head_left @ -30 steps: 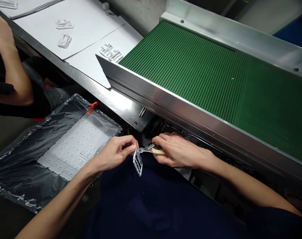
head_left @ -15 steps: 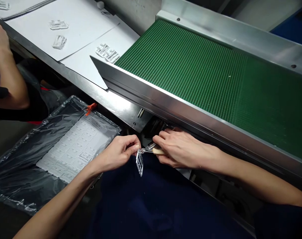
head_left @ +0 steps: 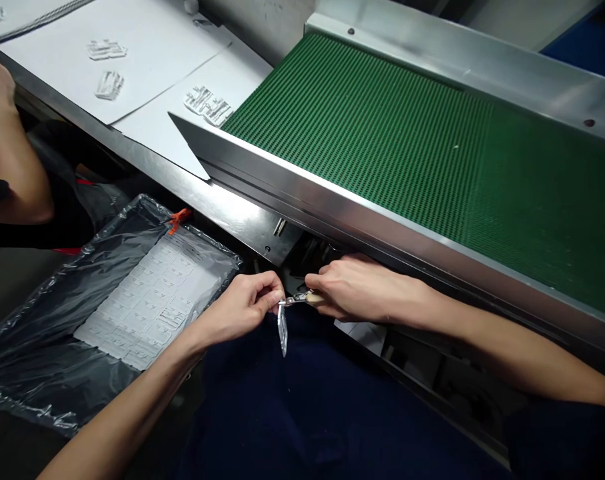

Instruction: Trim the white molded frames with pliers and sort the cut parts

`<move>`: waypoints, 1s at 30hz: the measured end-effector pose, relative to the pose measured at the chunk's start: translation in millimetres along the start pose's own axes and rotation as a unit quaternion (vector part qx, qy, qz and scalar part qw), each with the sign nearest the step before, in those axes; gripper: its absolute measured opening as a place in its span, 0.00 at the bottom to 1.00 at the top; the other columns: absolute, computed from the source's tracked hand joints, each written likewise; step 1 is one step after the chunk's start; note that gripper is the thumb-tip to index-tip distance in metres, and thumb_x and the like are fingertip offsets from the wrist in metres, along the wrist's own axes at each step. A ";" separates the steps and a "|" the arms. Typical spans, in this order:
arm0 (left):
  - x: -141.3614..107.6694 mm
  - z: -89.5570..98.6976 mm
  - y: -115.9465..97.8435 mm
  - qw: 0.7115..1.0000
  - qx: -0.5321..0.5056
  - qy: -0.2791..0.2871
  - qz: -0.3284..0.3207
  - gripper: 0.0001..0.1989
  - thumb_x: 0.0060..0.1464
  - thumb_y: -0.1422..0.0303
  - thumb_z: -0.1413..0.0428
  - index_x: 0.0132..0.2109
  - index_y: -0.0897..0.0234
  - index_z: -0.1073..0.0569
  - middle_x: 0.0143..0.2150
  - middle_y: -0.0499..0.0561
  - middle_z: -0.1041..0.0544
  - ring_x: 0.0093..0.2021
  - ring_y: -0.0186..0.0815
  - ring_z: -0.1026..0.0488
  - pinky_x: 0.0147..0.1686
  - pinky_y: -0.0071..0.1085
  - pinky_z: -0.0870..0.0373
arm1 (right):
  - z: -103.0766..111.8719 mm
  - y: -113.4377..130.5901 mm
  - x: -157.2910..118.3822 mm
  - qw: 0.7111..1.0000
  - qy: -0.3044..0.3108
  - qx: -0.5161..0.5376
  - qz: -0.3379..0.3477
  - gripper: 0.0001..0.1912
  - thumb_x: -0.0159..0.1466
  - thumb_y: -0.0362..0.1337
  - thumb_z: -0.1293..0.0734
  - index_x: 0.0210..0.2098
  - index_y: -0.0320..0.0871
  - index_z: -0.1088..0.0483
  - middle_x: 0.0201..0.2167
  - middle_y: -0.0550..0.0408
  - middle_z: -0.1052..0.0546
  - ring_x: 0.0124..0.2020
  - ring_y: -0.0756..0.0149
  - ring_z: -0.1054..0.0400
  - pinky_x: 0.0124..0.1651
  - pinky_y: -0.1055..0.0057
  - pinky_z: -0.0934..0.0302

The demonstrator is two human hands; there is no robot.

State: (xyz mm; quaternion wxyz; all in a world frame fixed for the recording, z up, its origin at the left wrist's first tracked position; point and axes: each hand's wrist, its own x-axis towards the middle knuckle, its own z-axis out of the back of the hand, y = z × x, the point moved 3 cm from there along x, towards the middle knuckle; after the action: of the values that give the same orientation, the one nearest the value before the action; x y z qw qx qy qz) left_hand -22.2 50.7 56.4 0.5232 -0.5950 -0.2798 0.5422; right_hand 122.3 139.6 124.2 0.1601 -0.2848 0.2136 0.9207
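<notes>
A green conveyor belt [head_left: 362, 147] runs beside white paper sheets [head_left: 152, 73].

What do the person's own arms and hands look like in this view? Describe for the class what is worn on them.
The left hand and right hand are bare, with no gloves, and no ring or watch shows. Both forearms are bare and slim. A dark navy sleeve ends above the right forearm.

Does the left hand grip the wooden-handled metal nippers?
No. The right hand holds the wooden-handled metal nippers, while the left hand pinches the top of a pale plastic parts frame.
</notes>
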 end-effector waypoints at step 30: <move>-4.9 -45.9 16.9 0.847 -0.525 -0.032 0.077 0.22 0.62 0.59 0.59 0.56 0.65 0.35 0.44 0.57 0.28 0.29 0.32 0.32 0.26 0.29 0.30 | -48.0 -16.5 -17.5 0.972 -0.155 0.058 -0.167 0.22 0.62 0.53 0.43 0.44 0.42 0.36 0.40 0.49 0.29 0.41 0.60 0.34 0.43 0.67 0.43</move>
State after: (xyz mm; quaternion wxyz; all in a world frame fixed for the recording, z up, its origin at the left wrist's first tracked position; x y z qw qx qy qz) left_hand 15.7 26.6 36.3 0.0794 -0.7827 -0.4927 0.3719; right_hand 164.9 127.4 93.8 0.3586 -0.1605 0.1887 0.9000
